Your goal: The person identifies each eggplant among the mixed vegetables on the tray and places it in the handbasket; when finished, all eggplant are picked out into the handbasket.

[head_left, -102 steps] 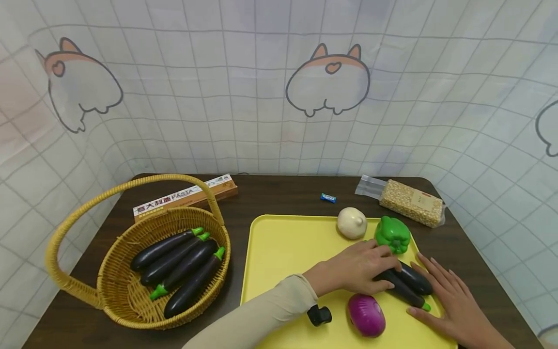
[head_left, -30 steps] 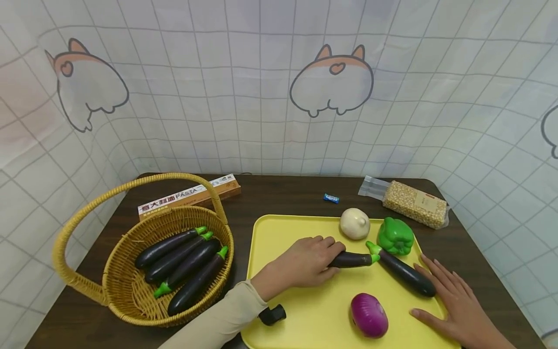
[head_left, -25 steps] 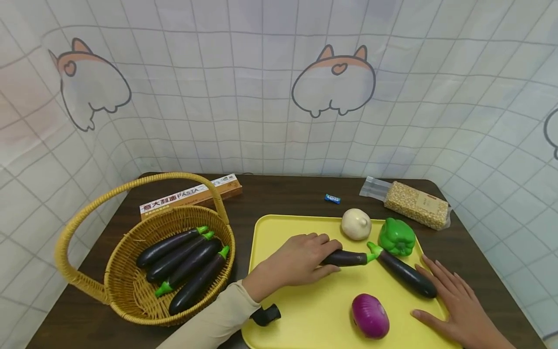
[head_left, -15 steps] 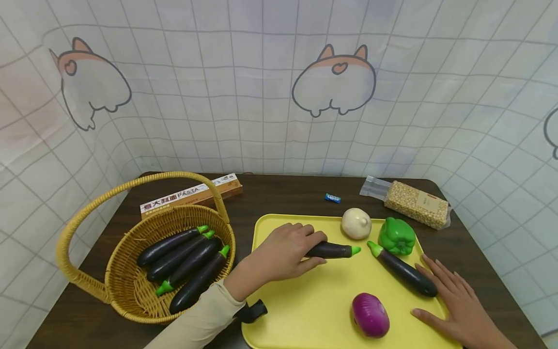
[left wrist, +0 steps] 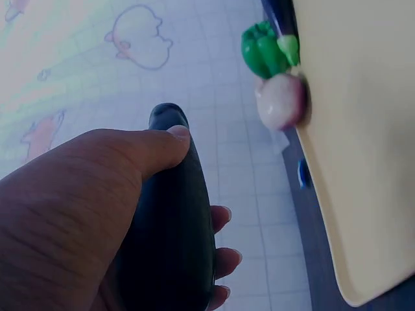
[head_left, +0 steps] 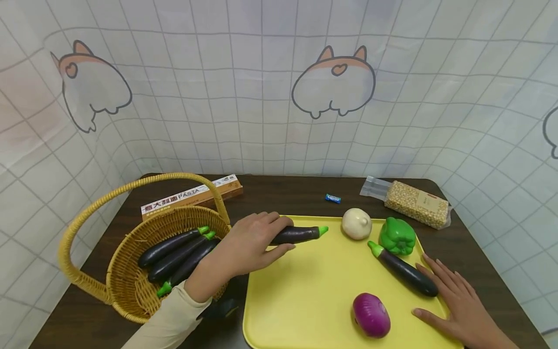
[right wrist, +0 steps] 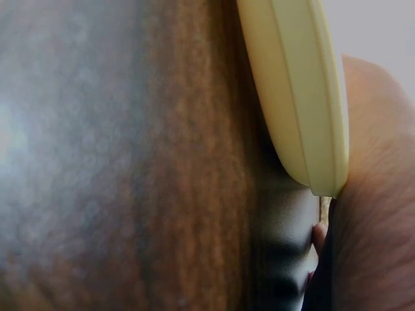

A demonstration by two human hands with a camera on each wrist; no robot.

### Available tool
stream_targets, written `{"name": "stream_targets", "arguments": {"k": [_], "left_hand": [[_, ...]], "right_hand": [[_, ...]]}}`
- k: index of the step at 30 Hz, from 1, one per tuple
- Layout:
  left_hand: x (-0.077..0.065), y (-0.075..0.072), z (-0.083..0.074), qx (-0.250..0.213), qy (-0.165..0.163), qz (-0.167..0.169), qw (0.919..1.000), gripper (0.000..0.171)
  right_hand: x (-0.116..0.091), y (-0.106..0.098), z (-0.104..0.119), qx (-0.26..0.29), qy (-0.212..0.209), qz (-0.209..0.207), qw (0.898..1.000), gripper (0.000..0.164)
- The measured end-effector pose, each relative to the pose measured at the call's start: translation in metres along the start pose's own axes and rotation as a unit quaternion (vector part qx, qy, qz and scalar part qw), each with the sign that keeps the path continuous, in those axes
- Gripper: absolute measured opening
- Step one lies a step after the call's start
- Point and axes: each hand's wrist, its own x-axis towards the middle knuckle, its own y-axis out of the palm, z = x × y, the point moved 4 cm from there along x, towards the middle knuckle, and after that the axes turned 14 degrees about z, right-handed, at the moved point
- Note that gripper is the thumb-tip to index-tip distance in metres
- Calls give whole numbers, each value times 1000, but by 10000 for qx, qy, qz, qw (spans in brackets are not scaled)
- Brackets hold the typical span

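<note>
My left hand grips a dark eggplant with a green stem, held above the tray's left edge and beside the basket. In the left wrist view the thumb lies along that eggplant, with fingertips showing on its far side. My right hand rests with fingers spread at the right edge of the yellow tray. Close to its fingers lies another eggplant on the tray. The wicker basket at left holds several eggplants, partly hidden by my left forearm.
A purple onion, a white onion-like bulb and a green bell pepper sit on the tray. Behind are a pasta box, a blue wrapped candy and a grain bag. The basket handle arches high.
My left hand has taken one eggplant from beside the other at the tray's right and carried it left, up toward the basket. The right hand has stayed in place.
</note>
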Motion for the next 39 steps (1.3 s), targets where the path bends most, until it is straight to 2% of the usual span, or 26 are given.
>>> {"name": "stream_targets", "arguments": {"k": [8,14,19,27,34,39], "left_hand": [[-20,-6,18,-119,-391,-42,9992,45],[-41,-9,36,-233,-691,8,9973,41],[-62,-10,55,-504,-974,111,9939,34],[-96,-19,81,-698,-1514,549,9845,33],[-116,-29,99,-617,-1952,926,9744,39],[-129,-31,108,-650,-2098,1051,9699,39]], "right_hand": [[-2,1,-2,-134,20,-64,9999,96],[-1,1,-2,-168,19,-69,9998,96],[-1,1,-2,-210,27,-79,9997,97],[0,1,-1,-190,36,-62,9998,96],[0,1,-1,-258,144,5,9996,96],[2,3,-1,-174,106,-7,9998,96]]}}
